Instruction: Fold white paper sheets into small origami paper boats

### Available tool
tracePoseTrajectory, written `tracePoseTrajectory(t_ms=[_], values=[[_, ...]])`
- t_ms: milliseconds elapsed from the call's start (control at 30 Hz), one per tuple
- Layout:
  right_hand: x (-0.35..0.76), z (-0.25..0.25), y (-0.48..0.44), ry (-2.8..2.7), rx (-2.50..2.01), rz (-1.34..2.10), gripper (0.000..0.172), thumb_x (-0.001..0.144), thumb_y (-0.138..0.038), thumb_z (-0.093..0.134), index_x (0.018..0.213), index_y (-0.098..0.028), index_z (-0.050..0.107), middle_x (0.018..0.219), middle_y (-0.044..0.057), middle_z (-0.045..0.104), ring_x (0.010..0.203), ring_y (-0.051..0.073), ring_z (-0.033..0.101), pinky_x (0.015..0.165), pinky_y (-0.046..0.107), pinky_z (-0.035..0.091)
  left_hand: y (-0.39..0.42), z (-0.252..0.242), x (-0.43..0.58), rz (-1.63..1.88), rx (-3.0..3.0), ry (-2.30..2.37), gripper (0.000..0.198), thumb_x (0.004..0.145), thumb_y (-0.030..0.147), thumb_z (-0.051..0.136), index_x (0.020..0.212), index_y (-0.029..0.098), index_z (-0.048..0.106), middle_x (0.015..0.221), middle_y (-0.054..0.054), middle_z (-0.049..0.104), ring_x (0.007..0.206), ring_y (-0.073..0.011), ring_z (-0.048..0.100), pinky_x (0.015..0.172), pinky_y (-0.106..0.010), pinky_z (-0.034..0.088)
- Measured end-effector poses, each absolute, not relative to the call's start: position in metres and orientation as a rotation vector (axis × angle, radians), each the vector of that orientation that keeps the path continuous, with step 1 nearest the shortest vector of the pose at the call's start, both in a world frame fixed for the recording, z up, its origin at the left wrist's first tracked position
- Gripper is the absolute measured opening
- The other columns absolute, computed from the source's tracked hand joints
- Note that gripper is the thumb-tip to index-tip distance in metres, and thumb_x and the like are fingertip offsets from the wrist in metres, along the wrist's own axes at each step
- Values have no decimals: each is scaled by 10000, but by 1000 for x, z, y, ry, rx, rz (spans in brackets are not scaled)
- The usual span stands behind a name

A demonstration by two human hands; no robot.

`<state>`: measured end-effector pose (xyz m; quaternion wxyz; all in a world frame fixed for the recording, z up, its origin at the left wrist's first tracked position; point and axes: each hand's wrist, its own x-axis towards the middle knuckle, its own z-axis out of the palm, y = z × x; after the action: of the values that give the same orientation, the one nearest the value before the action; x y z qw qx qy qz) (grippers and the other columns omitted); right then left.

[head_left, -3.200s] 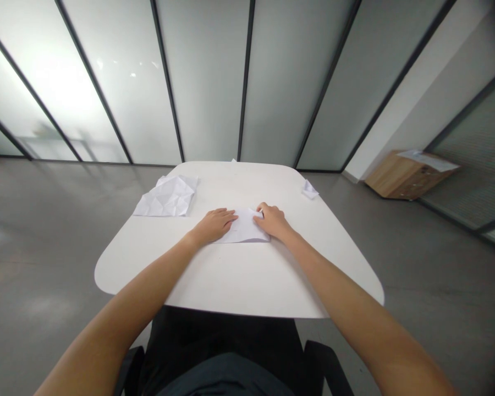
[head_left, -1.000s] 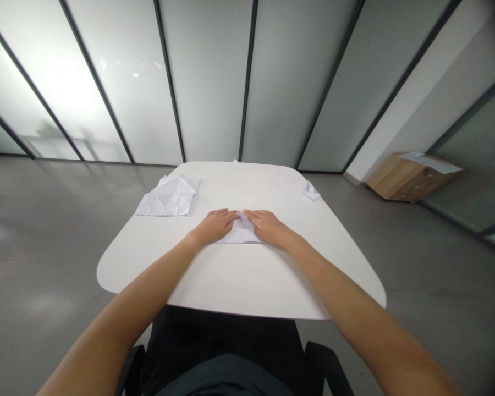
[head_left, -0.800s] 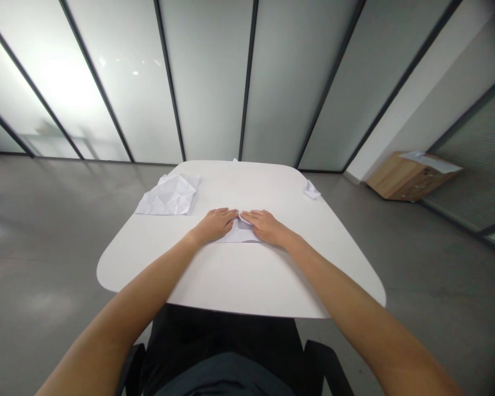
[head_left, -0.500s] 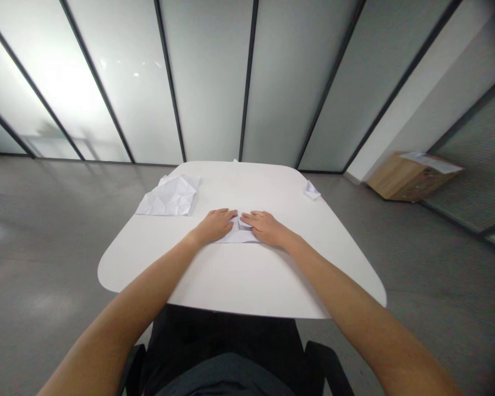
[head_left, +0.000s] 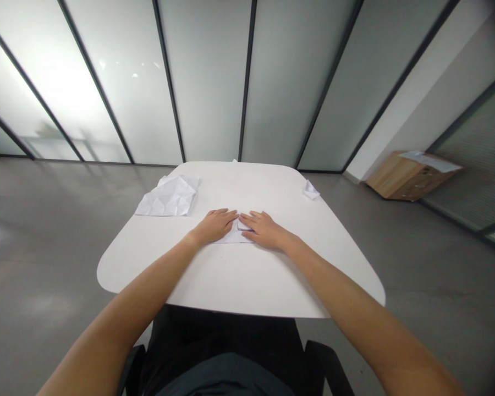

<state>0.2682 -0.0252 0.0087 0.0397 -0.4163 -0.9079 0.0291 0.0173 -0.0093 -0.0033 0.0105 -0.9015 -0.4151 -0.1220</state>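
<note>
A folded white paper sheet (head_left: 230, 237) lies flat at the middle of a rounded white table (head_left: 239, 278). The open left hand (head_left: 215, 225) and open right hand (head_left: 264, 230) rest palm-down on it, fingers extended, neither clenched nor gripping, their fingertips just apart above a small folded flap. A creased white paper sheet (head_left: 167, 197) lies at 10 o'clock, a small folded white paper piece (head_left: 311, 190) at 2 o'clock, and a low wooden cabinet (head_left: 408, 177) stands on the floor at 3 o'clock.

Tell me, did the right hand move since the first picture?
Yes. The right hand moved left, farther from the small paper piece lying near the table's right edge.
</note>
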Motion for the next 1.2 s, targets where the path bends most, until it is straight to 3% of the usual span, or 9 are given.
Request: tracePoseTrajectory(t_ms=[200, 333, 467, 600, 800, 1200], values=[[266, 9, -25, -2763, -1288, 127, 657, 1037, -592, 363, 1597, -249, 385, 1657, 74, 357, 1516, 374, 309, 1227, 619, 206, -7, -5, 19, -362, -2800, -1298, 494, 1057, 339, 302, 1522, 275, 458, 1588, -27, 481, 1432, -255, 465, 1181, -478, 378], [264, 7, -20, -2757, -1283, 93, 566, 1065, -494, 331, 1559, -247, 453, 1634, 62, 402, 1484, 369, 364, 1197, 629, 267, -9, -4, 20, -346, -2796, -1273, 493, 1060, 331, 292, 1527, 287, 443, 1616, -32, 440, 1432, -262, 464, 1168, -490, 384], [262, 5, -13, -2715, -1265, 15, 482, 1075, -357, 326, 1491, -251, 544, 1568, 52, 505, 1401, 317, 478, 1160, 533, 361, -10, -2, 21, -339, -2810, -1277, 503, 1051, 297, 301, 1539, 269, 418, 1600, -62, 461, 1445, -253, 454, 1177, -493, 366], [260, 4, -9, -2689, -1213, -53, 432, 1057, -332, 407, 1430, -239, 603, 1516, 47, 566, 1320, 294, 545, 1144, 472, 384, -10, -1, 21, -377, -2812, -1273, 477, 1037, 282, 336, 1498, 280, 460, 1560, -59, 508, 1421, -239, 475, 1168, -478, 374], [263, 2, -8, -2679, -1180, -71, 412, 1045, -328, 456, 1415, -249, 619, 1491, 49, 590, 1305, 296, 558, 1137, 464, 385, -13, -1, 21, -469, -2776, -1245, 422, 1030, 286, 365, 1416, 298, 534, 1476, -75, 549, 1323, -226, 539, 1110, -450, 426], [261, 8, -12, -2712, -1239, -10, 446, 1052, -341, 407, 1456, -263, 580, 1544, 40, 535, 1366, 297, 508, 1164, 461, 351, -14, -2, 19, -444, -2795, -1266, 455, 1041, 287, 337, 1465, 290, 502, 1558, -51, 509, 1424, -208, 470, 1176, -445, 372]])
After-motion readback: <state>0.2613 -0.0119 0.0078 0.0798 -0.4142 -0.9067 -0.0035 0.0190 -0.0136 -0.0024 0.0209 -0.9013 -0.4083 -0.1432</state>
